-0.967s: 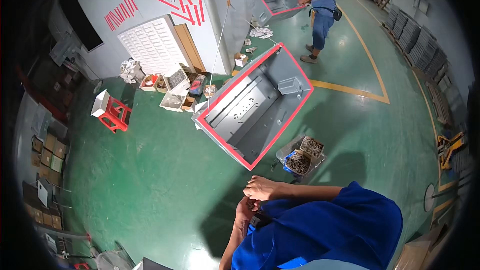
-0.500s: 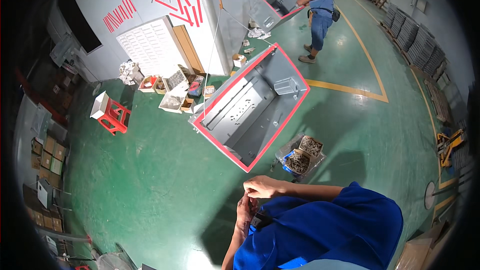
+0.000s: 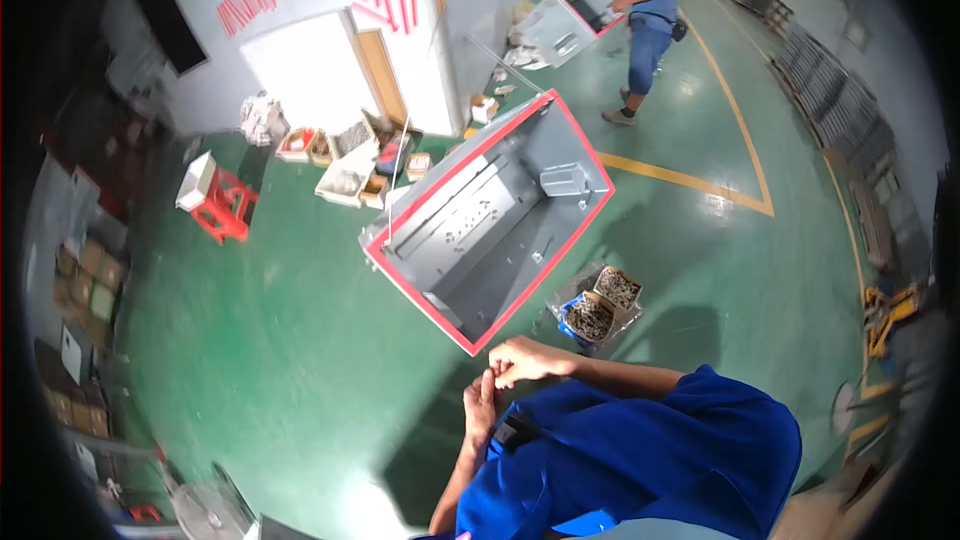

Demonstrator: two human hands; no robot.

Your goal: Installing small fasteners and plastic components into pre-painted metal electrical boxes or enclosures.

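Observation:
My left hand point(image 3: 480, 404) and my right hand point(image 3: 527, 360) meet in front of my blue top, fingers curled and touching at the tips. Whatever sits between the fingers is too small or hidden to name. Just beyond them hangs a large grey metal box point(image 3: 535, 230), open toward me and tilted, with a red strip around its rim. Its lowest corner is close to my right hand. Holes and small fittings show on the inner walls. Right of the box, two small cartons of dark hardware point(image 3: 590, 318) stand on a plastic sheet on the floor.
A person in blue point(image 3: 652, 15) stands at another red-rimmed grey box point(image 3: 570, 25) farther back. Boxes of parts point(image 3: 345, 180) line the white wall. A red stool point(image 3: 222, 208) stands left, a fan point(image 3: 208, 512) lower left. Stacked grey panels point(image 3: 825, 85) line the right side.
The view has shifted a little, so the hanging box appears lower and farther left. My hands stay together, with the left fingers more upright. The other person's arm has changed position slightly.

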